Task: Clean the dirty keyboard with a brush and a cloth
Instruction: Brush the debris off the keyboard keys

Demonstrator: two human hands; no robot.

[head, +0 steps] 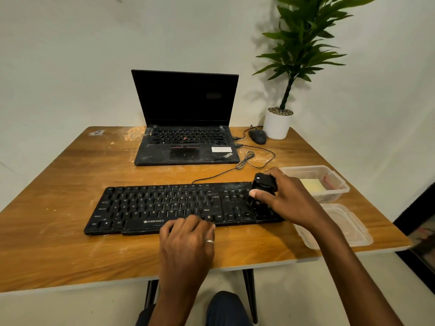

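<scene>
Keyboard (164, 205) lies flat on the table (58, 175). Left hand (188, 234) presses its front edge, grasping nothing. Right hand (282, 198) grips the brush (263, 184) over its right end. This looks like the brushing step; next, probably short sweeps leftward along its rows.

wooden table (70, 243) bears keyboard (153, 205), laptop (186, 149), mouse (257, 136), pot (276, 125), tub (339, 191).

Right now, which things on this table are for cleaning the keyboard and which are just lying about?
For the job: keyboard, brush in the right hand, yellow cloth in the plastic tub.
Lying about: laptop, mouse, potted plant, tub lid.
</scene>
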